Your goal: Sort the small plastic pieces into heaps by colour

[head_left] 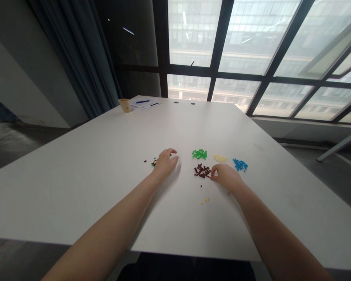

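Observation:
My left hand hovers over the table with thumb and fingers apart and nothing visible between them. Partly hidden behind it is a small mixed group of bricks in green, red and blue. At the right edge of a pile of dark brown bricks, my right hand has thumb and forefinger pinched together. A small brown piece seems to be at its fingertips, too small to name surely. Beyond the brown pile lie green bricks, cream bricks and blue bricks.
Several loose yellow pieces and one dark piece lie nearer the front edge of the white table. At the far left stand a paper cup and papers with a blue pen. Windows rise behind.

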### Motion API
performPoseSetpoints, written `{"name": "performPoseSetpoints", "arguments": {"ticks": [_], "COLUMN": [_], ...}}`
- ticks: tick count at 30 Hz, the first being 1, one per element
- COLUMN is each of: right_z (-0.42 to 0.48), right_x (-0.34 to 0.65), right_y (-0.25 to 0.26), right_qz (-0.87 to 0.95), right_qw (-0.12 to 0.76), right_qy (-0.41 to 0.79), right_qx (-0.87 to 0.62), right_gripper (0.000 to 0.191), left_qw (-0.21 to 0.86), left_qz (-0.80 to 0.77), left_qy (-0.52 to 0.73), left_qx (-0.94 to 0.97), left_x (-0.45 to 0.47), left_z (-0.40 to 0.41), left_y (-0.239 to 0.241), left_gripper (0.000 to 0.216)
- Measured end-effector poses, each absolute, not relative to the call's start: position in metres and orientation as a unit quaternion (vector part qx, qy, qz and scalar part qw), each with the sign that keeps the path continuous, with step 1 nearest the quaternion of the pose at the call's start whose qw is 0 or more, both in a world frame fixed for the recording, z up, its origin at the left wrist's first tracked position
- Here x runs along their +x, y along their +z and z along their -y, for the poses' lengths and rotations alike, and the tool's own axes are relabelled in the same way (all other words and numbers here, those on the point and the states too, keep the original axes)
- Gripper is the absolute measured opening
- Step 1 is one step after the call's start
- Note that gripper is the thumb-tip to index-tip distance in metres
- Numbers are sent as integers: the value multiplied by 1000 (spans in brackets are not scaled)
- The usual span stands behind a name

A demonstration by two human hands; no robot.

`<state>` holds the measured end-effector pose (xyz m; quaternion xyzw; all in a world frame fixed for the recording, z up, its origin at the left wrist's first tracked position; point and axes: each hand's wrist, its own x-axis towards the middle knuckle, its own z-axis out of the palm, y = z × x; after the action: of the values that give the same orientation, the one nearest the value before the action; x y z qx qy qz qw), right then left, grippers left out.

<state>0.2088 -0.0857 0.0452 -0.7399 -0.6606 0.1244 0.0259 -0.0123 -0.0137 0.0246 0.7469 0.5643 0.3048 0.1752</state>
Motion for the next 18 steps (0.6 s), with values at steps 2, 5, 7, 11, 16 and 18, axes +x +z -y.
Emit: {"name": "performPoseSetpoints", "arguments": {"ticks": [2,5,7,11,16,18], "right_z": [86,85,84,80,75,74], "right_x": [212,216,217,216,221,225], "right_y": [49,52,50,41,35,35], "right_qz": [651,641,643,659,695,698], "right_qw": [17,0,-6,5,38,50], "right_qy": [116,119,128,129,154,156], "right_qx": [-750,-758,-755,-741,-702,-697], "right_gripper": [8,9,11,14,14,16], "left_qw": [143,92,73,43,61,80], "left_qz": [-580,-639,-677,-702,-681,-670], "left_qy": [285,211,149,85,104,122], "left_qx": [749,734,717,706,723,728], "left_x": [-15,-23,-27,-32,-37,-39], "left_z": [13,10,7,0,-13,-17], "left_y": [25,26,24,17,4,1], "left_gripper": [20,25,27,28,26,29]}}
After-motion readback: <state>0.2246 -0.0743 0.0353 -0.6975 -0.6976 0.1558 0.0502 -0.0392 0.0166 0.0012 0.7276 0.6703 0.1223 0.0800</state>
